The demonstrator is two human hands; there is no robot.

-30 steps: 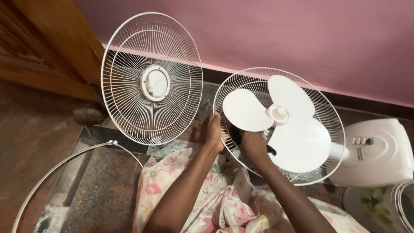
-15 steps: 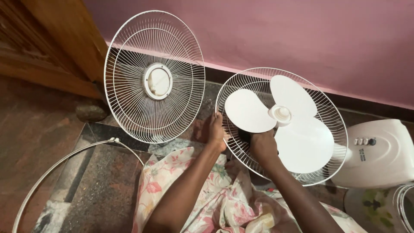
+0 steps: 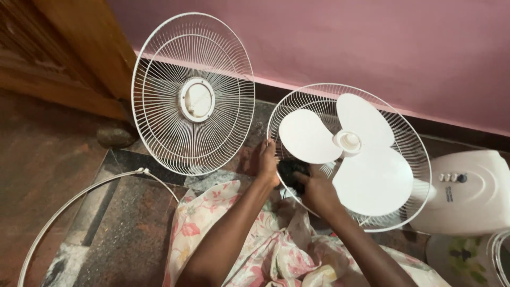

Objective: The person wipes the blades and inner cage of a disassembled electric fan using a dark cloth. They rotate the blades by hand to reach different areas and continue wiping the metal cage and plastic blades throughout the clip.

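A white three-bladed fan (image 3: 348, 146) sits in its round wire rear grille (image 3: 409, 138), tilted up toward the pink wall. My left hand (image 3: 268, 162) grips the grille's lower left rim. My right hand (image 3: 314, 190) is just right of it, under the left blade, with its fingers closed on a small dark object (image 3: 289, 170) pressed against the wires. What that dark thing is I cannot tell. Both forearms reach out over a floral cloth (image 3: 255, 239) on my lap.
The white front grille (image 3: 194, 95) leans upright against the wall and a wooden door frame (image 3: 79, 48) at left. A thin white ring (image 3: 79, 194) lies on the stone floor. The fan's white body with buttons (image 3: 470, 191) lies at right.
Both hands stay at the grille's lower left rim. My right hand has shifted slightly along the wires; the view has drifted a little.
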